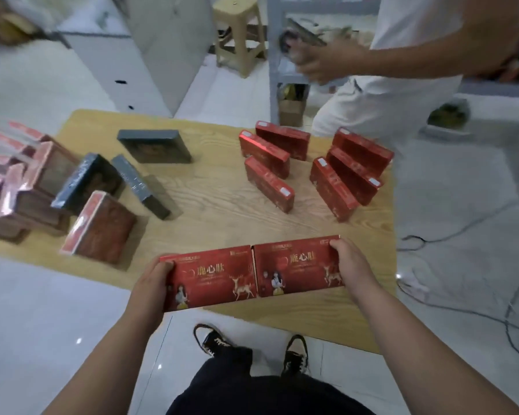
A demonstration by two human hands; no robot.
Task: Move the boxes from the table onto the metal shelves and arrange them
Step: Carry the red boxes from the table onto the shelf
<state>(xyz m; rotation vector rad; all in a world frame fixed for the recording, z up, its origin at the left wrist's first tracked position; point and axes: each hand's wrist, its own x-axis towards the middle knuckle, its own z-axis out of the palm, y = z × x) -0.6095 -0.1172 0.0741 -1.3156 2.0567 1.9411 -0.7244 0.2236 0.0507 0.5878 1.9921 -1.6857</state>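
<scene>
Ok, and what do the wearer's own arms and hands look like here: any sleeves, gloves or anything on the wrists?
The left hand and the right hand are bare, on bare forearms. No sleeve reaches into view, there are no gloves, and I can make out no watch, band or ring. Below them the person wears black trousers and black-and-white sneakers.

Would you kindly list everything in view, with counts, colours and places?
Held boxes: two, red, side by side, table's near edge
Standing boxes: six, red, table's far right
Grey boxes: three, dark grey, table's left-centre
Wrapped boxes: several, brown with pink film, table's left
Table: one, light wood, centre
Stool: one, beige, beyond table
Metal shelf: one, grey, beyond table
Other person: one, in white, far right
Cables: dark, floor right
Left hand: grips left held box
Right hand: grips right held box
</scene>
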